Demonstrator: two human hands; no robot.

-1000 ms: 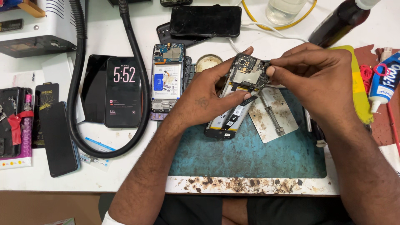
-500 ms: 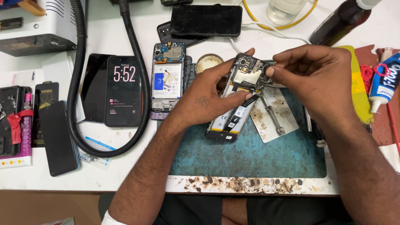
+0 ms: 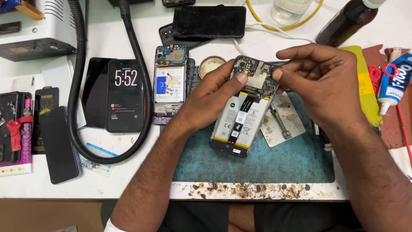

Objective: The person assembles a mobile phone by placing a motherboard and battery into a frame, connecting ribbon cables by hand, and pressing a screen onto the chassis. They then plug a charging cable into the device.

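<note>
An opened phone [image 3: 241, 115] with its back cover off lies tilted on the teal work mat [image 3: 274, 163], battery and circuit board exposed. My left hand [image 3: 209, 96] holds its upper left side, thumb pressed on the board. My right hand [image 3: 319, 81] pinches the board's upper right corner with thumb and fingertips. Whether a small part sits between those fingertips cannot be told.
A second opened phone [image 3: 170, 83] lies left of the mat, beside a lit phone [image 3: 125, 95] ringed by a black hose [image 3: 141, 107]. A metal plate with a screw post [image 3: 281, 120], a round tin [image 3: 210, 65], dark phones [image 3: 209, 21], a glue tube [image 3: 395, 83] and a dark bottle [image 3: 347, 19] surround the mat.
The opened phone has tilted a little more upright under my hands. My right hand's fingertips have shifted slightly on the board's top corner. Everything else is unchanged.
</note>
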